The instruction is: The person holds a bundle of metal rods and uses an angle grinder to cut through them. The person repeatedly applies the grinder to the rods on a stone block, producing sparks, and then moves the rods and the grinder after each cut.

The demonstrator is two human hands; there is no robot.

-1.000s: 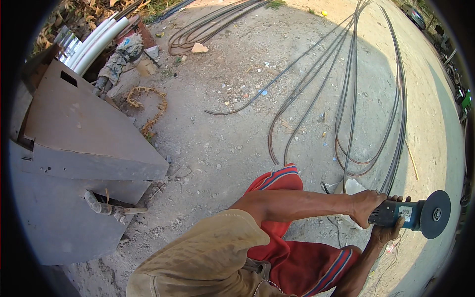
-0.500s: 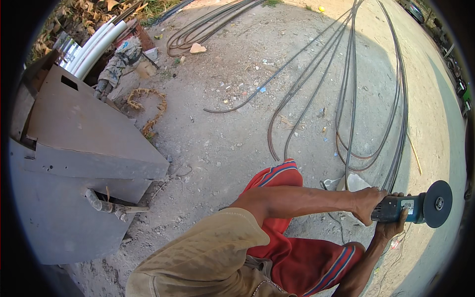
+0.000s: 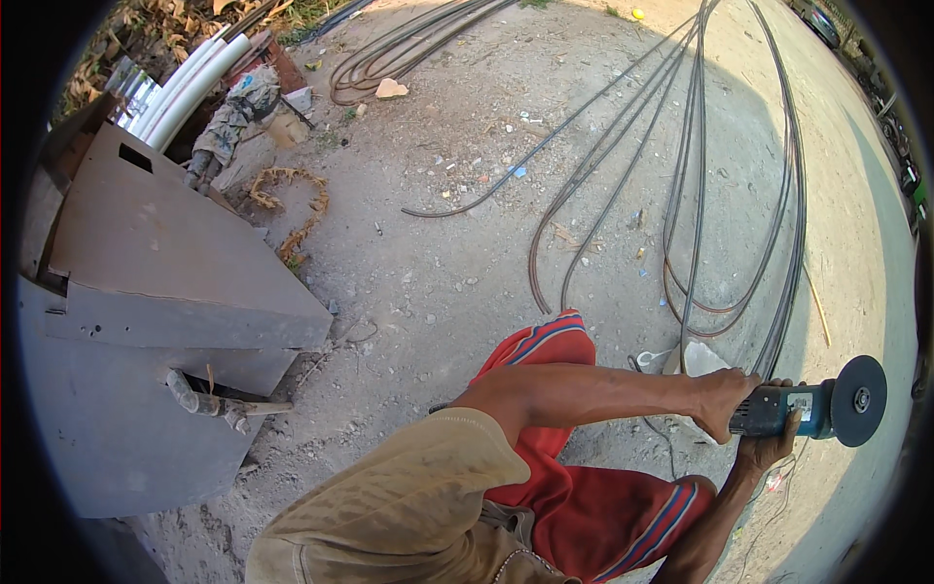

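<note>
Both my hands hold an angle grinder (image 3: 762, 414) with a dark teal body, out at the right side. Its dark round disc (image 3: 856, 419) faces up and to the right, apart from anything else. My left hand (image 3: 722, 399) is closed around the rear end of the tool, with the arm stretched across my red shorts (image 3: 608, 506). From below, my right hand (image 3: 769, 449) grips the middle of the body, its fingers wrapped up the side. Part of each hand's grip is hidden by the tool.
Long thin metal rods (image 3: 699, 175), bent into loops, lie on the dusty ground ahead. Another rod bundle (image 3: 409, 49) lies farther off. At left stands a grey sheet-metal piece (image 3: 185, 258), with white pipes (image 3: 190, 88) behind. A pale block (image 3: 700, 358) and thin cable (image 3: 664, 435) lie near my arm.
</note>
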